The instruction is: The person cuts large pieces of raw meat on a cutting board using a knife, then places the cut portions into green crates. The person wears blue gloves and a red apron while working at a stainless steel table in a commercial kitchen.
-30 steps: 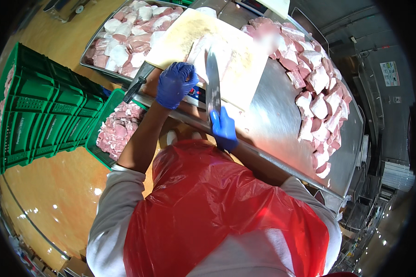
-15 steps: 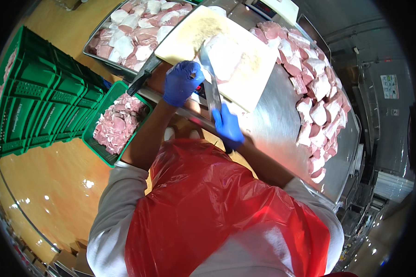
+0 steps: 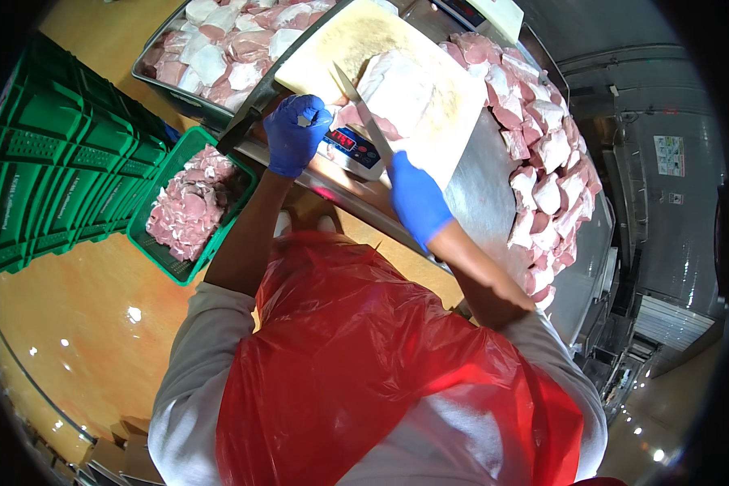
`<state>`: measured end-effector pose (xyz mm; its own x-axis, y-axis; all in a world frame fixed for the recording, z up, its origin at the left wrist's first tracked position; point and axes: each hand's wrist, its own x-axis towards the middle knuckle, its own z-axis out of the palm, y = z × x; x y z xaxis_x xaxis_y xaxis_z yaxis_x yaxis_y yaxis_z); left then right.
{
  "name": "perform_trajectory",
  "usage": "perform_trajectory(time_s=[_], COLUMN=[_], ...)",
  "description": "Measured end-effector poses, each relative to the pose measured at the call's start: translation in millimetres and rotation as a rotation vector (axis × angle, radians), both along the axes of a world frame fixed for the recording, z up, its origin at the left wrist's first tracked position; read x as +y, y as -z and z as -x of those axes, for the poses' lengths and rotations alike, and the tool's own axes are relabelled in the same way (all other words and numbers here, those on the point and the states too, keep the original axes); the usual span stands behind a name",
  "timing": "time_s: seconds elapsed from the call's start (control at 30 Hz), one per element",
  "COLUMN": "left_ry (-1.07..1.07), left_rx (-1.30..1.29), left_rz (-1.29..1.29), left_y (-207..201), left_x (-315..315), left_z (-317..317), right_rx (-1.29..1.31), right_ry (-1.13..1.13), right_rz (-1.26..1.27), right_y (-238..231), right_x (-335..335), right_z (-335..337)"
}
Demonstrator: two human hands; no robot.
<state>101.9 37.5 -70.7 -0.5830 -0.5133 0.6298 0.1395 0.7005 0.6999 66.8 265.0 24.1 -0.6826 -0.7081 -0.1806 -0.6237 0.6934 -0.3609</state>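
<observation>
My right hand, in a blue glove, grips a long-bladed knife. The blade slants up and left along the left edge of a large pale piece of meat; whether it touches is unclear. That meat lies on a cream cutting board, fat side up with pink flesh at its near edge. Left of the board's near edge, my left hand, also gloved in blue, is closed with its fingers curled. Something small and pale shows at its fingers, too small to name.
Many meat pieces cover the steel table at right. A metal tray of meat stands far left. Meat scraps fill a green crate beside stacked green crates. A digital scale and a black handle are near my left hand.
My right hand has moved up and right, and the knife now slants more to the left. More of the scale display shows. My left hand stays closed, slightly farther left in view.
</observation>
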Motion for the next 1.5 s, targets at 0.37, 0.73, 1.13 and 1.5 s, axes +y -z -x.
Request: perform_trajectory(time_s=[0.37,0.73,1.13,1.5], left_ry=[0.173,0.265,-0.073,0.092], left_rx=[0.020,0.163,-0.331,-0.343], left_rz=[-0.466,-0.889,-0.893,-0.242], left_y=[39,42,139,13], left_x=[-27,-32,-206,-129], left_z=[-22,-23,-234,-56], right_rx=[0.085,-0.026,-0.001,-0.131], right_ry=[0.035,0.129,0.421,0.594], right_rz=[-0.022,-0.157,0.316,0.582], right_y=[-49,6,-3,0], right_x=[21,9,99,98], right_z=[-26,-24,-50,-5])
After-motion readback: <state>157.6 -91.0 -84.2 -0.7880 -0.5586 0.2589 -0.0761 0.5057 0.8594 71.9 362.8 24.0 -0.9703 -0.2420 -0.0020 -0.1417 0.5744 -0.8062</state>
